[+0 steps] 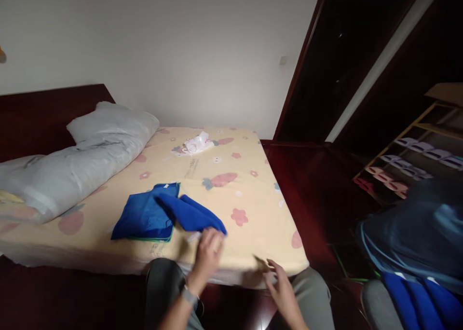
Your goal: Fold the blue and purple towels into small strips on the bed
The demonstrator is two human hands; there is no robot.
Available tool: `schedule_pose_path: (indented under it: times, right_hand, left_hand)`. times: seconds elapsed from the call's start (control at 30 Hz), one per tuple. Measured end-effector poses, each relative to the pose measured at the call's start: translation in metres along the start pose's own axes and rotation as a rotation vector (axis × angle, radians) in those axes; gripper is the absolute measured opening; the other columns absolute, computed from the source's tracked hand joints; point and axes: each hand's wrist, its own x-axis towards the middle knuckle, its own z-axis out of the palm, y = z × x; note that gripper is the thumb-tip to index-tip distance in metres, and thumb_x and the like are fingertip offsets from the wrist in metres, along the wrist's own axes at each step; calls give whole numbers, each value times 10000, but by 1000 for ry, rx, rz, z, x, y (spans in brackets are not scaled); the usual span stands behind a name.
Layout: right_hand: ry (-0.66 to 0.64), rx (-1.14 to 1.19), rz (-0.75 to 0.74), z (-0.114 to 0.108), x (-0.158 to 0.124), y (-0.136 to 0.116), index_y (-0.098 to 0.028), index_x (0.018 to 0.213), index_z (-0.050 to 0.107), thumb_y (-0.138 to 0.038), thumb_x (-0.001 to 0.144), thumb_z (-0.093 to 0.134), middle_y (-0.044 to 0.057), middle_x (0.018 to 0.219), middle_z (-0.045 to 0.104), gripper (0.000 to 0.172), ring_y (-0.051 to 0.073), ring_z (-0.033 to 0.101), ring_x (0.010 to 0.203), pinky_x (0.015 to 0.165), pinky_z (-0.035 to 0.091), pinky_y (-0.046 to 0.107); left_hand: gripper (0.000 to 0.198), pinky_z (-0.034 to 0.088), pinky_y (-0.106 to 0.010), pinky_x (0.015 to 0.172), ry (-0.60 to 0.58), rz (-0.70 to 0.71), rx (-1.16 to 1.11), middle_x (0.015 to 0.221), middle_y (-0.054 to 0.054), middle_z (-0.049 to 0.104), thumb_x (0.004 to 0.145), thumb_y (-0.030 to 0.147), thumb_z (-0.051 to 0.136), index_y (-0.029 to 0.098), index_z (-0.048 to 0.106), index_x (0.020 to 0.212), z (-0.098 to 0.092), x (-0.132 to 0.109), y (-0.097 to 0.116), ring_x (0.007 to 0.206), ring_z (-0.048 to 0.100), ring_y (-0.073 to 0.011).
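A blue cloth point(191, 213) lies bunched on the bed, its right end at the fingers of my left hand point(210, 253), which are closed on it. The cloth's other end overlaps a flatter blue cloth point(144, 216) with green edging and a small white tag. My right hand point(282, 289) is at the bed's front edge, fingers apart, with nothing in it. A band circles my left wrist.
The bed point(267, 224) has a patterned yellow sheet. A grey covered bundle point(83, 166) lies at left, a white crumpled bag point(197, 143) near the wall. At right stand a slipper rack point(408, 127) and more blue cloths point(419, 296) beside dark fabric.
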Motion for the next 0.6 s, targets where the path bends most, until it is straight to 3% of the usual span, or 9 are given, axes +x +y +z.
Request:
schedule_pose_path:
  times: [0.07, 0.1, 0.17, 0.23, 0.3, 0.43, 0.6]
  right_hand:
    - [-12, 139, -121, 10, -3, -33, -210, 1439, 464, -360, 910, 525, 135, 1437, 522, 553, 272, 539, 1280, 1046, 479, 427]
    - [-32, 171, -161, 12, -6, -46, -228, 1431, 479, -332, 918, 510, 124, 1452, 507, 525, 266, 516, 1307, 1073, 460, 428]
    - [-85, 195, -206, 11, -13, -64, -246, 1305, 606, -302, 925, 506, 113, 1365, 583, 398, 265, 554, 1265, 1067, 470, 424]
    - [-111, 192, -209, 1, -19, -75, -243, 1151, 689, -318, 926, 549, 108, 1199, 674, 275, 262, 632, 1138, 996, 526, 401]
    - [-96, 185, -211, -12, -23, -84, -237, 1105, 693, -348, 924, 596, 97, 1097, 703, 233, 252, 665, 1047, 936, 557, 372]
    - [-27, 169, -265, -41, -24, -113, -236, 1018, 683, -339, 969, 554, 64, 968, 707, 172, 212, 682, 919, 844, 568, 306]
    - [90, 122, -431, -70, -15, -157, -227, 982, 667, -253, 972, 552, 43, 846, 696, 119, 197, 643, 764, 731, 548, 314]
  left_hand:
    - [165, 507, -357, 847, -160, 47, -132, 863, -46, 666, 921, 151, 501, 235, 638, 882, 37, -45, 58, 896, 627, -208]
    - [155, 511, -382, 873, -193, 40, -182, 852, -42, 665, 911, 147, 509, 236, 630, 878, 51, -64, 78, 885, 634, -211]
    - [150, 526, -401, 879, -172, 9, -257, 832, -41, 663, 907, 139, 501, 234, 615, 885, 65, -90, 98, 848, 647, -209]
    - [143, 545, -379, 845, -168, -46, -298, 869, -46, 671, 927, 154, 496, 235, 614, 928, 60, -97, 97, 862, 655, -204]
    - [144, 553, -348, 839, -187, -109, -319, 955, -54, 677, 951, 186, 496, 245, 624, 983, 44, -89, 86, 936, 656, -199]
    - [172, 508, -345, 992, -193, -193, -384, 1173, -74, 643, 976, 245, 487, 260, 644, 1042, 12, -67, 73, 1142, 611, -197]
    - [213, 528, -297, 938, -265, -251, -517, 1099, -52, 703, 981, 309, 492, 263, 617, 1149, 5, -65, 84, 1047, 660, -176]
